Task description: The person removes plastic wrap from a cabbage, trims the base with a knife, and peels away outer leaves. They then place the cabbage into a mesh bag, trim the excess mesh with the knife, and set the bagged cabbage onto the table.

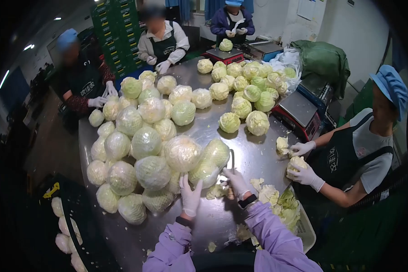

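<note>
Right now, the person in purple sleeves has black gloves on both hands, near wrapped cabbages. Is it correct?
No, the gloves are white on left hand and right hand, as the head view shows; purple sleeves and nearby wrapped cabbages are correct.

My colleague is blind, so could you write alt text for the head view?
A person's gloved left hand is at wrapped cabbages heaped on a metal table; the right hand appears to hold a dark hooked tool. Unwrapped cabbages lie farther off, and four other people are nearby.

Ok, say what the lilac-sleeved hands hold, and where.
The right hand seems to hold a tool by its brown handle; the left hand is at a cabbage, hold unclear.
</note>
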A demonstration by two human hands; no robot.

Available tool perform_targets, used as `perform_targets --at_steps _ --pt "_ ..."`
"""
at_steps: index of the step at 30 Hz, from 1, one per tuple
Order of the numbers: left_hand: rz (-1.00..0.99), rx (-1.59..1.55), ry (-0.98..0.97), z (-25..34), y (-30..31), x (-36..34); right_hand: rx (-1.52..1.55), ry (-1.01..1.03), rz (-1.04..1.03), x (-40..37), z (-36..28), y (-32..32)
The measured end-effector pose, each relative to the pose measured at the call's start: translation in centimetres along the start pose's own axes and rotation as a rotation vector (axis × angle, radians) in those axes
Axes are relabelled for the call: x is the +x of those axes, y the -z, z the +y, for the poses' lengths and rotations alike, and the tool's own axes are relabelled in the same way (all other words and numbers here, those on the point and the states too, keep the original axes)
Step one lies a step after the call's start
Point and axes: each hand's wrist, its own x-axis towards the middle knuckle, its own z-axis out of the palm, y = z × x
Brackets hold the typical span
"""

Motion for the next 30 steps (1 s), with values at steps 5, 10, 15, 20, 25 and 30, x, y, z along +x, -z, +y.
perform_targets --at_steps 5,10,15,20,25,30 --pt "-0.086 0.005 0.025 -0.1 -1.2 1.3 0.086 -0.02 0.1 1.5 3.6 -2.7" --pt "-0.101 0.15 -0.123 2.1 0.6 -2.4 0.154 -0.128 -0.018 -1.2 6.6 0.8" --pt "-0.214 0.071 -0.026 2.7 5.3 -8.3 0.126 -0.198 -0.071 -10.1 10.0 1.9" --pt "-0.353 0.267 -0.016 4.6 7.4 -9.7 -0.049 -0.203 -0.173 -17.5 8.5 3.7" --pt "-0.419 0.295 -0.056 7.2 6.8 -10.5 -0.825 0.428 -0.027 -18.6 3.0 3.1" --pt "-0.282 0.424 -0.265 6.7 6.1 -12.1 -1.218 0.363 -0.219 -16.6 5.0 2.1"
